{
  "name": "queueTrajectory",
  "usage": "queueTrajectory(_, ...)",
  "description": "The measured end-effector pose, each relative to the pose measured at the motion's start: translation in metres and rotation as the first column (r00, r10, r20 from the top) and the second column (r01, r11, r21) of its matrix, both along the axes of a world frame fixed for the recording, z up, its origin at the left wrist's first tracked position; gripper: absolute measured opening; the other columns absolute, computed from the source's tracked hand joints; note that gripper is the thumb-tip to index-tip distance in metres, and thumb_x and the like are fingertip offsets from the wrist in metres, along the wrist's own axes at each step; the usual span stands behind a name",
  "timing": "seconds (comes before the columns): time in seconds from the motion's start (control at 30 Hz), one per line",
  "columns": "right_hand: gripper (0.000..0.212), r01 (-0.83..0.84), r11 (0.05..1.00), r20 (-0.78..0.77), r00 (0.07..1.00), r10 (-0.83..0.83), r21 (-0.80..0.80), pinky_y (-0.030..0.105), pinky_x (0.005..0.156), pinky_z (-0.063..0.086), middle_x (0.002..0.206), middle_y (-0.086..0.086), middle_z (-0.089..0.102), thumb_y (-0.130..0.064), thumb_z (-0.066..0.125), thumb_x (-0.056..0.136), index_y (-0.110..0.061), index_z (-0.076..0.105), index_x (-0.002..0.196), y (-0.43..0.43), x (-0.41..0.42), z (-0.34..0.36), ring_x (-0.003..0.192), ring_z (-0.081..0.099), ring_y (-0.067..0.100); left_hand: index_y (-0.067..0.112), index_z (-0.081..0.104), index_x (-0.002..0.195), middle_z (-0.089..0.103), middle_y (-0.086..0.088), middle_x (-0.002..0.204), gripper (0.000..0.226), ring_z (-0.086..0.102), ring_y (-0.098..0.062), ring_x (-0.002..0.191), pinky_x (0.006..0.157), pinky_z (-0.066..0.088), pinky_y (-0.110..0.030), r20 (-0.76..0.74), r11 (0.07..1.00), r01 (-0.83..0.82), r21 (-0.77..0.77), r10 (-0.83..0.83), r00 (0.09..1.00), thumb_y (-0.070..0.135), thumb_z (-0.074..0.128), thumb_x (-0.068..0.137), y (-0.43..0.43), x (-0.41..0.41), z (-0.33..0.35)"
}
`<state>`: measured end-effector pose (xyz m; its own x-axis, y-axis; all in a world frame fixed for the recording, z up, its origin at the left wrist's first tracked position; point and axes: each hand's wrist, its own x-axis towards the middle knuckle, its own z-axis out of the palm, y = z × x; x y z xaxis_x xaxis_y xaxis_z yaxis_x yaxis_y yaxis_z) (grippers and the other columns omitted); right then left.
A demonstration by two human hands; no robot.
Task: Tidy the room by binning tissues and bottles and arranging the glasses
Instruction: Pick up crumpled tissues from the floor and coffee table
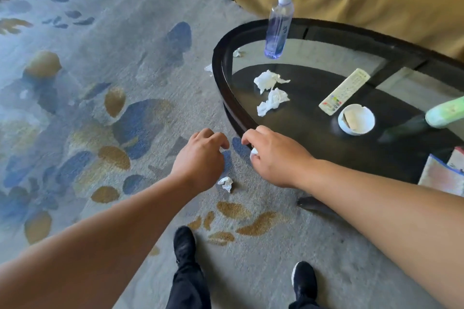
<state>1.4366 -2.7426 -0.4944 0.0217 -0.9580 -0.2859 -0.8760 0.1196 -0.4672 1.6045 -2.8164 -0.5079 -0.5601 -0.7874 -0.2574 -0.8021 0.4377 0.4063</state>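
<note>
Tissue [254, 152] pinched in your right hand [273, 157], another tissue [226, 183] on carpet [100, 57] just beside your curled left hand [200, 158], its grip unclear.

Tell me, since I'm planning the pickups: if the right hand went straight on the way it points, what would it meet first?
Probably the table rim; the right hand, already holding a tissue, points up-left toward it. Depth is unclear.

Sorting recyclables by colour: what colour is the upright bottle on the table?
The bottle is clear with a blue-violet tint and a white cap, in the head view.
</note>
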Motion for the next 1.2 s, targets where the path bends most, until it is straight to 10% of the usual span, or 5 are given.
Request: queueTrajectory(1.2,0.041,0.111,0.958,-0.110,0.990,-0.085,0.264,0.036,0.071,0.045,0.117,0.003,0.045,-0.009,0.052,0.086,-0.021,0.042,0.124,-0.072,0.090,-0.541,0.102,0.050,0.025,0.023,0.051,0.118,0.046,-0.005,0.116,0.033,0.047,-0.023,0.104,0.075,0.041,-0.034,0.065,0.984,0.158,0.079,-0.163,0.984,0.012,0.047,0.087,-0.115,0.057,-0.539)
